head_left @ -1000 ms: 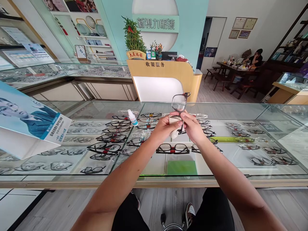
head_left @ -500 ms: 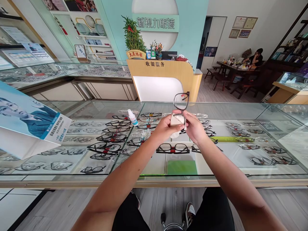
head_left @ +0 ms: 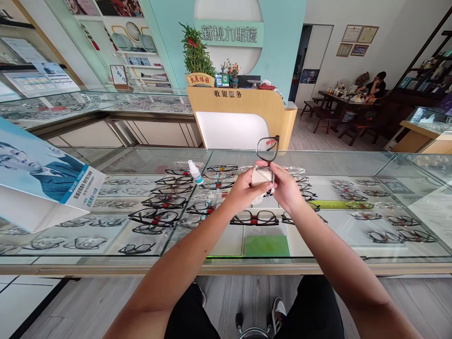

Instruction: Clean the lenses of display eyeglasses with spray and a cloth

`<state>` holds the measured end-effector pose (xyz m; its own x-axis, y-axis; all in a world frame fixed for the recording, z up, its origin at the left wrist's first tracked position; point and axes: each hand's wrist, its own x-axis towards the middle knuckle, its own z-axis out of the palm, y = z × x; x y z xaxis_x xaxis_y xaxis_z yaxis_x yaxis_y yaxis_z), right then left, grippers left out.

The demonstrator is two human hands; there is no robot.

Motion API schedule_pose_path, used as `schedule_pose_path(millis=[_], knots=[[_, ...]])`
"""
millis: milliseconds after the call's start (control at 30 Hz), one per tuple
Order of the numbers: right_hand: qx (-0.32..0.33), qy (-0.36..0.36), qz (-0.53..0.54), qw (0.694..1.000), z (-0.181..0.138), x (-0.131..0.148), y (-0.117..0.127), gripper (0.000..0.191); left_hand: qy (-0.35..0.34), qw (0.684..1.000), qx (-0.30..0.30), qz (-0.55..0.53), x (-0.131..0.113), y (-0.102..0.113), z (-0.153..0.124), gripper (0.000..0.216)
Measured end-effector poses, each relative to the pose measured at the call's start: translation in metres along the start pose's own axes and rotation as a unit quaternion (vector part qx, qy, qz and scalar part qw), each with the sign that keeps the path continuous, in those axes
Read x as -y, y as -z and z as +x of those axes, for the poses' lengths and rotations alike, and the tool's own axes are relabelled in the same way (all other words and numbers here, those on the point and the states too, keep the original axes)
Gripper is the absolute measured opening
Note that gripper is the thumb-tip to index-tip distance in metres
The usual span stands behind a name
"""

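Above the glass counter I hold a pair of dark-framed eyeglasses (head_left: pixel 267 149), one lens standing up beyond my fingers. My left hand (head_left: pixel 245 188) is closed on a pale cleaning cloth (head_left: pixel 260 175), which is folded over the lower lens with the thumb across it. Gripping the frame from the other side is my right hand (head_left: pixel 286 188), its fingers meeting the left ones behind the cloth. Part of the frame is hidden by the cloth and fingers. To the left, a small white spray bottle (head_left: pixel 195 172) with a blue label stands on the glass.
Under the glass top of the counter (head_left: pixel 219 261) lie several rows of eyeglasses (head_left: pixel 254 217). A blue and white printed cardboard display (head_left: pixel 45 174) stands at the left. Beyond are a wooden cashier desk (head_left: pixel 243 103) and a person (head_left: pixel 377 85) seated at a table.
The eyeglasses and both hands have shifted very slightly to the right, and the cloth has moved a little over the lower lens. The spray bottle stays put.
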<state>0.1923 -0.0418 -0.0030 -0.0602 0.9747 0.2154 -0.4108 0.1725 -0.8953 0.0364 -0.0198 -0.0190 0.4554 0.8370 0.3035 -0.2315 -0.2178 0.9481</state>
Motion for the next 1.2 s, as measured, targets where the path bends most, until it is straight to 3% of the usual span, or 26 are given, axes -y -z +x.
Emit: schedule_pose_path(millis=[233,567,967,1200], knots=[[0.021,0.038,-0.022,0.999,-0.005,-0.002,-0.007,0.047,-0.032,0.998,-0.048,0.001,-0.003,-0.007,-0.001,0.054],[0.048,0.046,-0.038,0.997,-0.005,-0.005,-0.008,0.050,-0.031,0.993,-0.116,0.000,-0.001,-0.012,-0.004,0.068],[0.015,0.027,-0.010,0.999,-0.006,0.000,-0.006,0.044,-0.037,0.994,-0.094,0.046,0.003,-0.006,-0.004,0.073],[-0.005,0.006,0.003,1.000,-0.004,0.002,-0.006,0.043,-0.021,0.998,-0.064,0.016,0.008,0.000,-0.001,0.071]])
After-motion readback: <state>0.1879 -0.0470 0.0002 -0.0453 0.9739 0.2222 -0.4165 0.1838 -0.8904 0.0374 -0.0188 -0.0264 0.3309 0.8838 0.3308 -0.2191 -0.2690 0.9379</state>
